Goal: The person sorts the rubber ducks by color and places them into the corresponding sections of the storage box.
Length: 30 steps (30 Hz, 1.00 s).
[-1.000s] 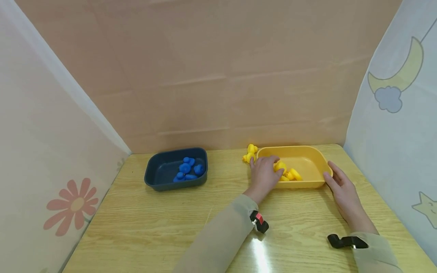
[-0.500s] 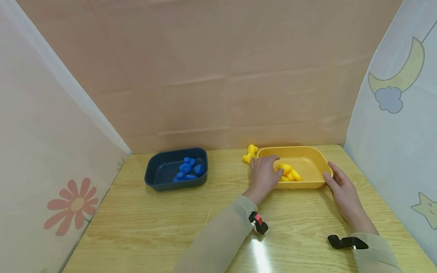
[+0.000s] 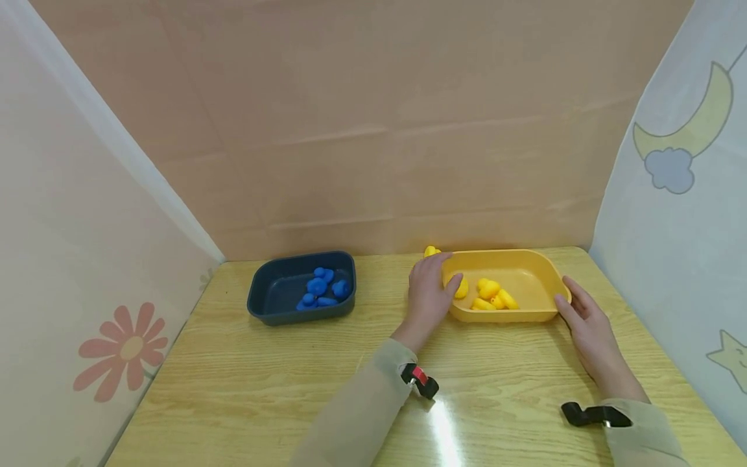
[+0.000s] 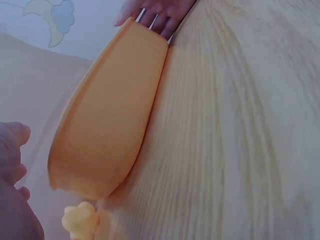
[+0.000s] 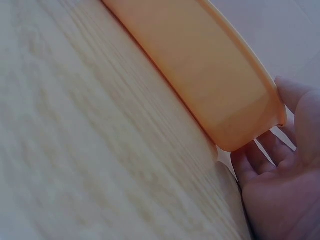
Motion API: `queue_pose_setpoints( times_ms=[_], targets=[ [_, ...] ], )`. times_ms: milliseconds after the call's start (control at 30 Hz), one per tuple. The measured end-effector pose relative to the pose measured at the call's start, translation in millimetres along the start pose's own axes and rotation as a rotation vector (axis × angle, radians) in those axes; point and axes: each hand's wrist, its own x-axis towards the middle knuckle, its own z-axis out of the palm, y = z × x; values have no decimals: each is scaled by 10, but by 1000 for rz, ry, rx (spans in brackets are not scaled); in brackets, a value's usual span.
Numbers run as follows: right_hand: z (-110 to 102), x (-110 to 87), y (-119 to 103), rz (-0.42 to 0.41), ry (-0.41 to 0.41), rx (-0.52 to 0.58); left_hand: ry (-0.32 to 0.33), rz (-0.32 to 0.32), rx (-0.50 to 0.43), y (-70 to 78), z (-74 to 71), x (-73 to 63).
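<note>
At the left end of the yellow tray (image 3: 508, 316), my left hand (image 3: 428, 292) hovers by the rim, its fingers spread and gripping nothing that I can see. One yellow duck-like toy (image 3: 461, 288) lies in the tray near my left thumb. Several more yellow toys (image 3: 489, 287) are grouped toward the tray's front wall. Outside the left end, another yellow toy (image 4: 80, 220) rests on the table, partly hidden by my hand in the head view. My right hand (image 3: 589, 331) holds the tray's right end, thumb at the rim and fingers against the outer wall (image 5: 235, 115).
A dark blue tray (image 3: 303, 318) stands to the left on the wooden table (image 3: 251, 389), with several small blue toys (image 3: 317, 287) in its right part. A brown backdrop (image 3: 373, 130) rises behind, with printed cloth on both sides.
My left hand has shifted left from over the tray to its left rim. It has let go of a yellow toy, which stays in the tray. My right hand has kept its place.
</note>
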Motion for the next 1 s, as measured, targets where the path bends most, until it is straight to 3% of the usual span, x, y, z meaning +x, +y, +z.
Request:
queue_pose_setpoints(
  times_ms=[200,367,1000],
  targets=[
    [-12,6,13,-6,2,-7,49,-71,-63,-166,-123,12],
    [-5,3,8,-20,2,-10,66,-117,-55,-325,-131,21],
    [23,-15,-20,9,12,-29,0,-214,-22,-602,105,84]
  ],
)
